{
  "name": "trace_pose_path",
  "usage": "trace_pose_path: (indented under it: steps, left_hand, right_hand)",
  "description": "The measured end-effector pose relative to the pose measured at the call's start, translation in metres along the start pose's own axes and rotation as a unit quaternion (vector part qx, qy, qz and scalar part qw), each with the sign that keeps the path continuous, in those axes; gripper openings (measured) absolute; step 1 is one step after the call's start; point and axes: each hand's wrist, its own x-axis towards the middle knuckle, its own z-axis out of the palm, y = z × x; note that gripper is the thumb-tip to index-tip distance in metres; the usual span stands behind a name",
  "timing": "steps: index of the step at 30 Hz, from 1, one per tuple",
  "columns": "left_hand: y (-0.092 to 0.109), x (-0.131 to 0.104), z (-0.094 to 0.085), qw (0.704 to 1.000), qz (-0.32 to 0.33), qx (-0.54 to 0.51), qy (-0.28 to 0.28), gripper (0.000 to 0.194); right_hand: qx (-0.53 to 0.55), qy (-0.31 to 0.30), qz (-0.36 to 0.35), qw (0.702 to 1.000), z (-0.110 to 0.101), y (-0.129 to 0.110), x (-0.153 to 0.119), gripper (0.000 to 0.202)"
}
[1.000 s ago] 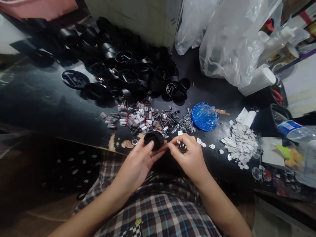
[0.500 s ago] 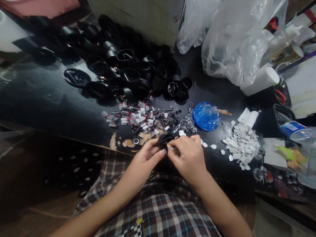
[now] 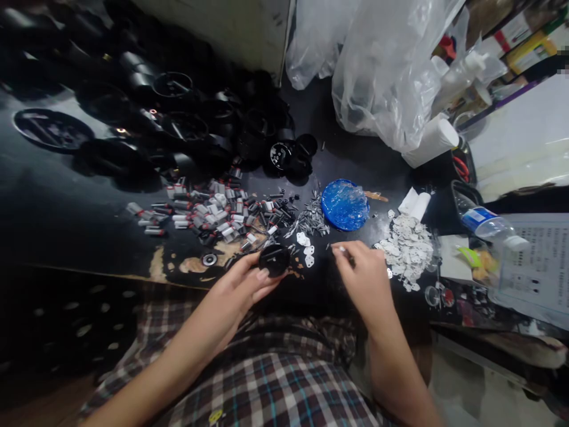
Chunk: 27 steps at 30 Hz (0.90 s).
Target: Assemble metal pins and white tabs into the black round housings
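While my left hand grips a black cup near the table's front edge, my right hand, apart from it, pinches a small piece, too tiny to identify. Beyond lie white tabs, grey pins, then black housings.
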Motion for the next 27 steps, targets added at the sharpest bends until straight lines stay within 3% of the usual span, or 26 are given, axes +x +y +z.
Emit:
trace_pose_path:
  steps: [3,5,8,12,16,22,27]
  left_hand:
    - [0.001,-0.001,0.003,1.000,0.009,-0.011,-0.001,0.027]
    - [0.000,-0.002,0.003,1.000,0.014,-0.014,0.004,0.030]
    - [-0.003,-0.006,0.006,0.999,0.038,-0.017,0.009,0.034]
    - [-0.004,-0.009,0.010,0.997,0.050,-0.051,-0.026,0.028]
    - [0.001,-0.008,0.006,0.994,0.025,-0.105,-0.032,0.019]
    - [0.009,-0.006,0.000,0.991,-0.005,-0.127,-0.036,0.019]
    - [0.007,-0.006,0.000,0.995,-0.001,-0.099,0.016,0.019]
  right_hand:
    - [-0.096,-0.015,0.053,0.994,0.001,0.024,0.008,0.013]
    - [-0.091,-0.019,0.055,0.994,0.004,0.027,0.011,0.014]
    - [0.022,-0.034,0.026,0.999,0.007,0.009,0.007,0.012]
    - [0.188,-0.109,-0.045,0.975,0.013,-0.027,-0.001,0.008]
    - [0.206,-0.069,-0.092,0.972,0.024,-0.040,-0.005,0.004]
    - [0.180,-0.044,-0.199,0.962,0.026,-0.034,-0.005,0.005]
    - [0.118,-0.025,-0.260,0.958,0.026,-0.037,-0.004,0.008]
